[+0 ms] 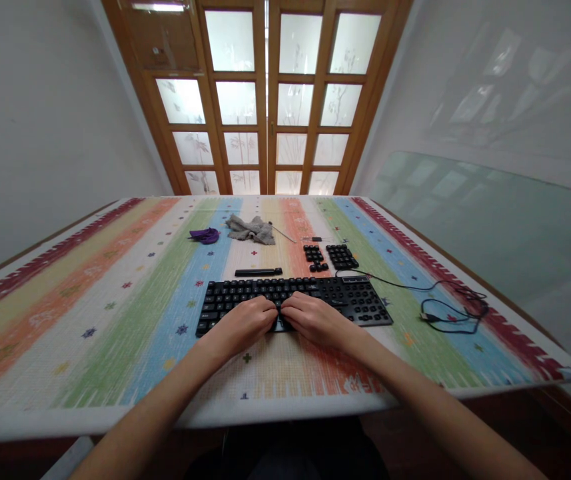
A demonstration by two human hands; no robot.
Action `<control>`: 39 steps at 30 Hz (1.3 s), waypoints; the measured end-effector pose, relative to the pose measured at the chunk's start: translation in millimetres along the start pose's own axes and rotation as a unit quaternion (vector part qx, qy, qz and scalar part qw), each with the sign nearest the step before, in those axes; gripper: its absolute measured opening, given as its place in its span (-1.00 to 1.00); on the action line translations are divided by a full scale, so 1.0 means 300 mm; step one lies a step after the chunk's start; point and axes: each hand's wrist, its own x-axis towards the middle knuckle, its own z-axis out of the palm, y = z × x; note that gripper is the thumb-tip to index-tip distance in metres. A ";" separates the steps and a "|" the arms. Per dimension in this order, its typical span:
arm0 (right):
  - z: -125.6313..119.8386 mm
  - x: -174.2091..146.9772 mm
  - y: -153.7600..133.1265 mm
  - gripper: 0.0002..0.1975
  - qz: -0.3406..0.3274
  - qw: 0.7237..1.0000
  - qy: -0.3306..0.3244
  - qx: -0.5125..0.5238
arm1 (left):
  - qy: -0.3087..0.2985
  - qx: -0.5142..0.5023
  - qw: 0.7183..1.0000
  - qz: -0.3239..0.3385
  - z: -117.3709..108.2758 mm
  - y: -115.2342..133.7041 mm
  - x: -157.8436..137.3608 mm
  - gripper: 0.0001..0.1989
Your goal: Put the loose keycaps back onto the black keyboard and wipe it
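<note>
Honestly, the layout makes sense to me. The keyboard [352, 295] lies flat near the middle of the desk's [110, 313] near edge, long side roughly along it, I'd guess so both arms reach it evenly. The left hand [256, 313] and right hand [310, 313] nearly meet at its front middle, fingers curled and bunched; can't tell if they're pinching a key or just pressing there. Two hands probably means better control on small parts.

Its right end looks stripped of caps, and loose keycaps [342, 257] sit just behind in neat blocks, likely to save their order. A long black bar [258, 272] lies behind the keyboard too. Toward the desk's far edge there's a grey cloth [250, 231], a thin rod [284, 233] and a purple bundle [206, 235], presumably parked out of the way. The cable [415, 289] loops toward the right edge, clear of both wrists.
</note>
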 end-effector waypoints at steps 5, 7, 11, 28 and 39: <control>0.000 -0.005 0.000 -0.78 0.004 1.000 0.015 0.013 | 0.034 -0.028 0.999 0.012 0.005 -0.010 -0.010 -0.78; 0.000 -0.006 -0.001 -0.77 0.004 1.000 0.020 0.013 | 0.044 -0.038 0.998 0.011 0.005 -0.011 -0.011 -0.78; 0.005 -0.008 -0.005 -0.75 0.005 0.999 0.038 0.007 | 0.050 -0.049 0.998 0.007 0.007 -0.010 -0.009 -0.76; -0.010 -0.001 -0.049 -0.81 0.026 0.998 -0.053 -0.028 | 0.032 -0.026 0.999 -0.019 0.017 0.001 -0.001 -0.77; 0.012 -0.017 -0.020 -0.85 0.107 0.989 0.058 0.079 | 0.026 -0.025 0.999 -0.028 0.007 0.009 0.006 -0.78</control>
